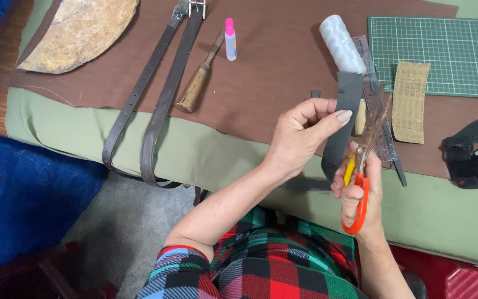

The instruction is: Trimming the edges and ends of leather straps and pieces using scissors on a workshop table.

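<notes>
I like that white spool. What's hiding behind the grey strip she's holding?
Behind the grey strip show the white spool's end and a metal ruler. The ruler's middle part is covered.

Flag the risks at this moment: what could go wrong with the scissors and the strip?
The left hand pinches the dark strip close beside the blades of the scissors in the right hand, so a finger could get nicked. The strip hangs unsupported in the air, so the cut might wander or come out crooked.
</notes>
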